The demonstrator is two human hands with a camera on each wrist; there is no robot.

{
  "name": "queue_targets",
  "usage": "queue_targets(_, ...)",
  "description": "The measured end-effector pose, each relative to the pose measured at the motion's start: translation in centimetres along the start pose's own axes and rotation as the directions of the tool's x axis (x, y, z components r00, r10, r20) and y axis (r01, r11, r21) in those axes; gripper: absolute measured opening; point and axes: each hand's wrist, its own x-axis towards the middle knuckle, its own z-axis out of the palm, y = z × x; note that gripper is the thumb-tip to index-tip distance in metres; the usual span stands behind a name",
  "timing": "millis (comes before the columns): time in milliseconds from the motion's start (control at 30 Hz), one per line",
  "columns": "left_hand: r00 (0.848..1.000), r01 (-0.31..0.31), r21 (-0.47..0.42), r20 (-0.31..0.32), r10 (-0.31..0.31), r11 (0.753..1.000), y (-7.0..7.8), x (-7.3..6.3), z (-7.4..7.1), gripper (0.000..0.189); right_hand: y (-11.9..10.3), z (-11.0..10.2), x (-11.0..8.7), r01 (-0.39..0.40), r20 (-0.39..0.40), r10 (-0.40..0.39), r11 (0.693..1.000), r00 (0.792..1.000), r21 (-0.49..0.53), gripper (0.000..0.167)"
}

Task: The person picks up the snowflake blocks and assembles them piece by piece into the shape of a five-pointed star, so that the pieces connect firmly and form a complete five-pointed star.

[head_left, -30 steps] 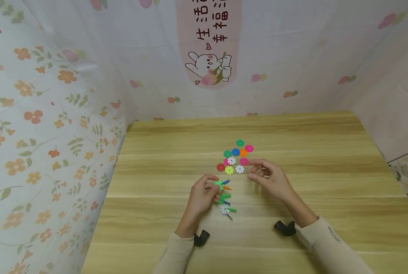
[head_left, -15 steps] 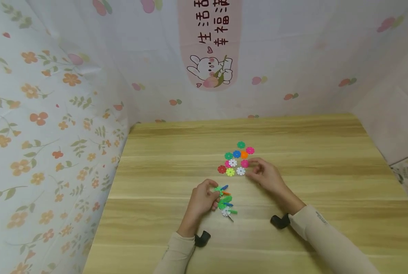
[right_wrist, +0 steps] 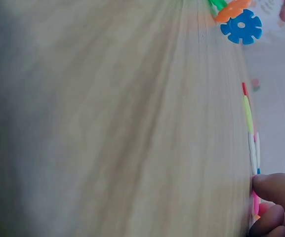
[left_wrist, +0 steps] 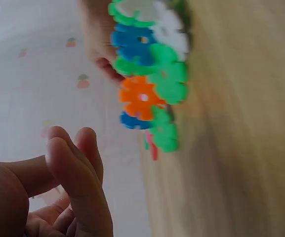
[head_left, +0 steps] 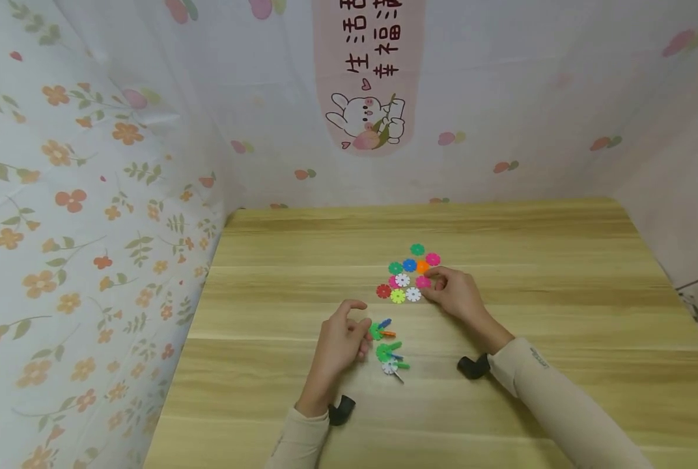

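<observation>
My left hand [head_left: 340, 342] is just left of a small joined piece of plastic snowflake discs, its thumb and index finger parted around nothing. That piece has a green disc [head_left: 376, 331] with a blue disc [right_wrist: 242, 26] and an orange disc [left_wrist: 141, 96] slotted into it. Two similar joined pieces stand nearer my body: one on a green disc [head_left: 383, 352], one on a white disc [head_left: 389, 367]. My right hand [head_left: 457, 293] pinches a pink snowflake disc [head_left: 422, 281] at the right side of the loose discs, thumb at its near edge in the right wrist view.
Several loose discs lie flat beyond the joined pieces, among them a red disc [head_left: 383, 291], a yellow disc [head_left: 398, 296], a blue disc [head_left: 409, 265] and a green disc [head_left: 417, 249]. Black curved parts [head_left: 473, 367] stick out at both wrists. Printed cloth [head_left: 255, 130] hangs behind the wooden table [head_left: 267, 280].
My left hand has let go of the green, blue and orange piece and drawn slightly left. My right hand has moved in and its thumb and finger have closed at the pink disc.
</observation>
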Motion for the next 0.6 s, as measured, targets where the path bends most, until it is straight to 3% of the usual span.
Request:
queue_targets(167, 1.0, -0.008, -0.027, 0.005, 0.008, 1.0, 1.1, -0.3, -0.1, 0.031, -0.3, 0.1, 0.1, 0.062, -0.01, -0.063, 0.994, 0.998, -0.088, 0.03)
queue_targets(367, 1.0, -0.019, -0.053, 0.019, 0.02, 0.998, 1.3, -0.6, 0.4, 0.028, -1.3, -0.3, -0.8, 0.173, -0.033, -0.183, 0.964, 0.983, -0.204, 0.03)
queue_targets(467, 0.999, -0.04, -0.073, 0.027, 0.042, 0.997, 1.4, -0.7, 0.5, 0.03, -2.9, -1.1, -2.1, 0.268, -0.068, -0.284, 0.947, 0.956, -0.177, 0.029)
queue_targets(600, 0.991, -0.127, -0.101, 0.026, 0.13, 0.987, 2.1, -0.7, 0.5, 0.037, -6.3, -2.3, -4.2, 0.434, -0.091, -0.44, 0.897, 0.893, -0.082, 0.032)
